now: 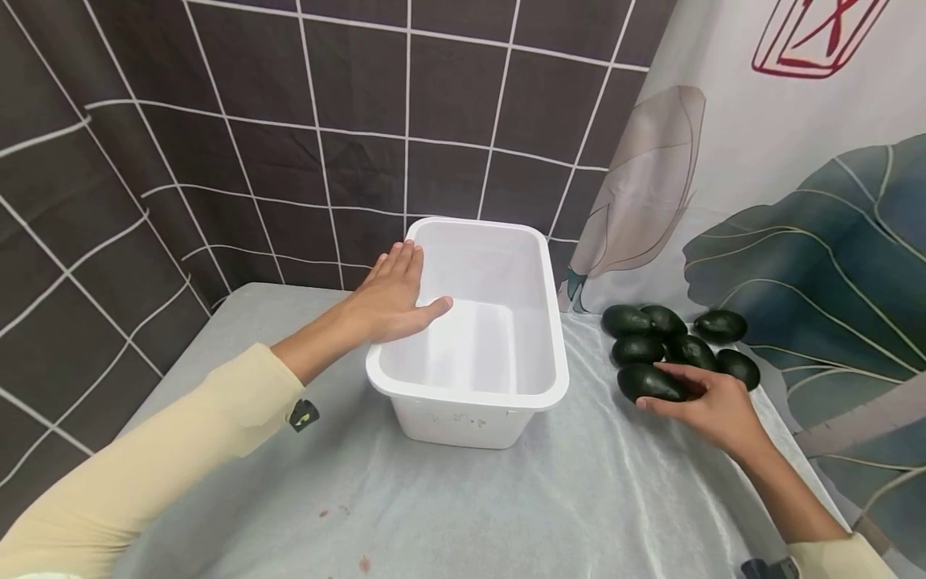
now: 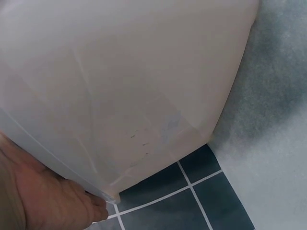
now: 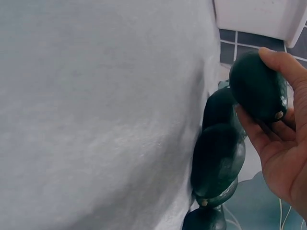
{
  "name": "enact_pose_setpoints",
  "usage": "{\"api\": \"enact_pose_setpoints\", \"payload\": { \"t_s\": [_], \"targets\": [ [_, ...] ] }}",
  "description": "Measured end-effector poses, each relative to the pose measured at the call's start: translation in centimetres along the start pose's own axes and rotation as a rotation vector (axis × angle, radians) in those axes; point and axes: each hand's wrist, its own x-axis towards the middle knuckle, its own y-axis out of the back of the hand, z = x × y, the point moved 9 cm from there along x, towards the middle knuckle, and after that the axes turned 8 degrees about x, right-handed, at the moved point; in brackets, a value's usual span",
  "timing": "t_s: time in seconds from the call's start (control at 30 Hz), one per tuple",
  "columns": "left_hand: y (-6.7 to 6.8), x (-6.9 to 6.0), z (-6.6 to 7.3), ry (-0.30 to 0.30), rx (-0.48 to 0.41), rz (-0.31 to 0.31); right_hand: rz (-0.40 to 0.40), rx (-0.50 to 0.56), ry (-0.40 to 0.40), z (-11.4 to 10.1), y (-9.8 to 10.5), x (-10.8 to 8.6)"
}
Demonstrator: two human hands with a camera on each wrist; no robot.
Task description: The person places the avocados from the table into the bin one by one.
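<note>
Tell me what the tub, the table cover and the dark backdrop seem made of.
Tub: probably plastic, smooth with a mild gloss, judging by its rounded corners and soft highlights.
Cover: fabric, perhaps velvet, with a sheen along its creases.
Backdrop: likely printed cloth, matte, since its white grid lines bend and waver.

The left arm [image 1: 188, 426] extends from the near left, sleeved almost to the wrist [image 1: 343, 326]; the left hand [image 1: 394, 299] lies back up, its straight fingers [image 1: 400, 261] together and pointing far, thumb [image 1: 437, 309] spread right. The bare right forearm [image 1: 781, 486] extends from the near right, and the right hand [image 1: 712, 402] points left, thumb nearer than the fingers, both bent in a grip.
</note>
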Motion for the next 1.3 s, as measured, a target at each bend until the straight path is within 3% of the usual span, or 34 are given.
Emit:
{"api": "enact_pose_setpoints", "payload": {
  "t_s": [0.4,1.0,1.3],
  "targets": [
    [0.0,0.1,0.0,0.007,0.000,0.010,-0.027,0.025,0.001,-1.2,-0.1,1.3],
    [0.0,0.1,0.1,0.002,0.013,0.008,0.006,0.071,0.024,-2.7,0.3,2.8],
    [0.0,0.2,0.0,-0.003,0.015,0.012,-0.007,0.073,-0.009,-3.3,0.5,3.9]
  ]
}}
